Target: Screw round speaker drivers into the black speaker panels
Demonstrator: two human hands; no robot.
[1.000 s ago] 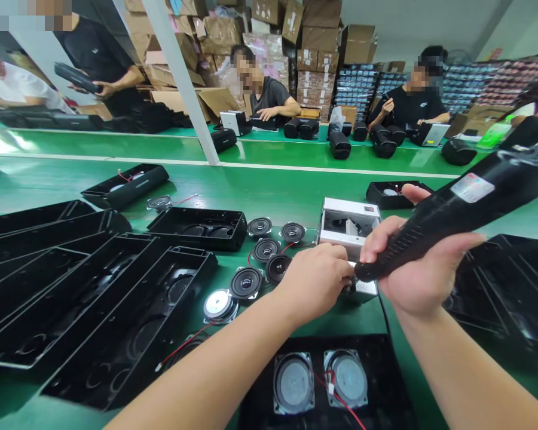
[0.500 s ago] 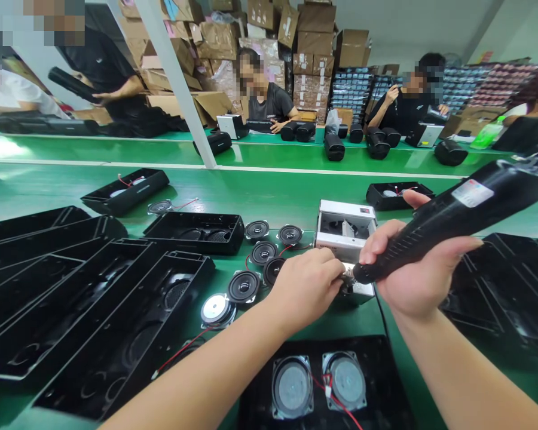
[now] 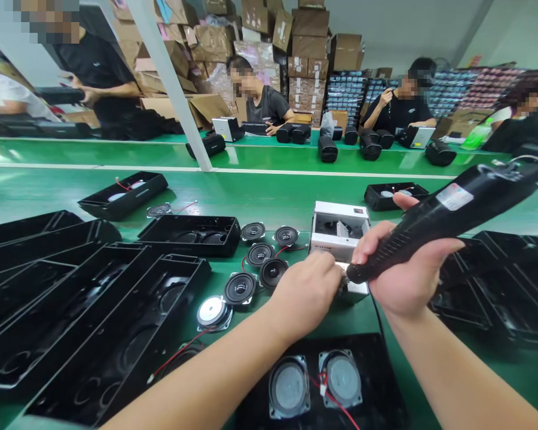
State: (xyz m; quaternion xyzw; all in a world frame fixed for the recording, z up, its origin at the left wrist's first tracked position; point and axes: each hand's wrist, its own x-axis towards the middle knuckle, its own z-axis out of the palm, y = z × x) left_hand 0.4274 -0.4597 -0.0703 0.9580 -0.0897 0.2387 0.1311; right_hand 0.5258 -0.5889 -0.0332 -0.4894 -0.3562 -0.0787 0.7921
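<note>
My right hand (image 3: 401, 272) is wrapped round a black electric screwdriver (image 3: 430, 221) that slants down to the left. Its nose is beside my left hand (image 3: 311, 289), whose fingers are closed close to the tip; what they pinch is hidden. Both hands are at the front of a white metal machine (image 3: 339, 230) with an open top and a small switch. Below them lies a black speaker housing (image 3: 381, 370) with two silver-backed speakers (image 3: 290, 387) in it and red wires across. Several loose speakers (image 3: 240, 288) lie left of my left hand.
Long black housings (image 3: 161, 310) crowd the left side, and more housings (image 3: 520, 280) lie on the right. A black housing (image 3: 192, 236) sits behind the loose speakers. A white post (image 3: 170, 83) rises beyond the green bench (image 3: 269, 191). Several people work across it, with cartons behind.
The whole view has shifted slightly, so things appear a little further left. My hands and the screwdriver keep nearly the same place at the machine.
</note>
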